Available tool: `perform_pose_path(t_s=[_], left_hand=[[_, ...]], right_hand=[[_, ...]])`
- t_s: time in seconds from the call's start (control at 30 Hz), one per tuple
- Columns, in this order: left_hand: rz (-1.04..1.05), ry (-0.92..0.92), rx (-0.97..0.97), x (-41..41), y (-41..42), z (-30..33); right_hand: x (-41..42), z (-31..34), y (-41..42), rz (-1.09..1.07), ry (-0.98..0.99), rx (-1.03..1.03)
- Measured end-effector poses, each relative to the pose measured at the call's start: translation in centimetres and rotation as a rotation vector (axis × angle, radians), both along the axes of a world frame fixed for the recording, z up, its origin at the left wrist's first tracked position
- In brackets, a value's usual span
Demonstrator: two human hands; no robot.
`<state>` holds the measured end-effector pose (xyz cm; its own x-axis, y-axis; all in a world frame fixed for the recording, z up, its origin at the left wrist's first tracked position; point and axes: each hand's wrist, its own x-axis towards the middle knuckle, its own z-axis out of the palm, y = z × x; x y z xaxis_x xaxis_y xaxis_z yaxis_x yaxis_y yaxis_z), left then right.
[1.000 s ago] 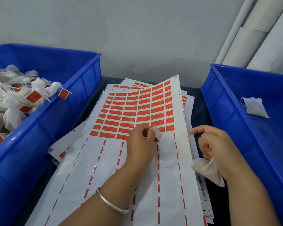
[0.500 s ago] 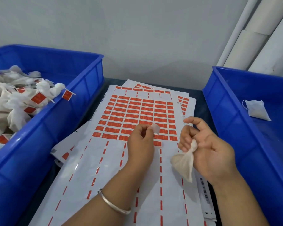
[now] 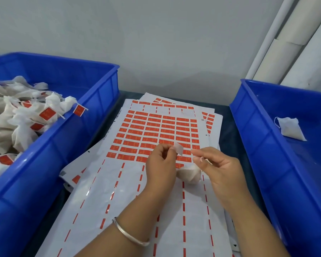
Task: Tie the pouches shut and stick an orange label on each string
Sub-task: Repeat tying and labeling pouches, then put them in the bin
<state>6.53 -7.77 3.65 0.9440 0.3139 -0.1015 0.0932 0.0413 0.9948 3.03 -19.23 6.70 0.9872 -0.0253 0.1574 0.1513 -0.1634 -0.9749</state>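
Most of the work looks done, judging by the left bin (image 3: pixel 93 101) at nine o'clock, heaped with tied pouches (image 3: pixel 22 127) that carry orange labels on their strings. The right bin (image 3: pixel 252 127) at three o'clock holds just one loose pouch (image 3: pixel 290 127) in view, not yet labelled as far as can be seen — though that bin runs out of frame. At the centre, over the label sheet (image 3: pixel 156 130), the left hand (image 3: pixel 160 166) pinches a peeled label (image 3: pixel 179 149) between thumb and forefinger, its pale back turned toward the camera. The right hand (image 3: pixel 219 167), just beside it at four o'clock, has its fingertips pinched together, probably on the string, which is too thin to make out; the tied pouch (image 3: pixel 190 174) hangs below, between the two hands. The label has yet to meet the string — that step remains for this pouch.
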Motion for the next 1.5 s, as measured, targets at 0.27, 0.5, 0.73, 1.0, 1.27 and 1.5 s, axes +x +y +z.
perform_pose_path(t_s=[0.27,0.5,0.73,1.0,1.27,1.5], left_hand=[[-0.113,-0.053,-0.074,-0.7,0.0,1.3],[-0.328,-0.177,-0.038,-1.8,-0.3,2.2],[-0.353,-0.075,-0.158,-1.9,-0.3,2.5],[-0.328,-0.061,-0.13,-1.9,-0.4,2.3],[-0.298,-0.102,-0.149,-2.0,-0.4,2.1],[-0.285,-0.101,-0.213,-2.1,-0.4,1.9]], right_hand=[[0.0,0.3,-0.1,-0.049,-0.077,0.013],[0.1,0.1,-0.5,-0.035,-0.113,0.041],[0.1,0.6,-1.2,-0.094,-0.135,0.013],[0.0,0.4,-1.8,-0.152,-0.235,-0.1],[-0.1,-0.7,-0.2,-0.121,-0.289,-0.391],[0.1,-0.7,0.8,-0.097,-0.013,-0.16]])
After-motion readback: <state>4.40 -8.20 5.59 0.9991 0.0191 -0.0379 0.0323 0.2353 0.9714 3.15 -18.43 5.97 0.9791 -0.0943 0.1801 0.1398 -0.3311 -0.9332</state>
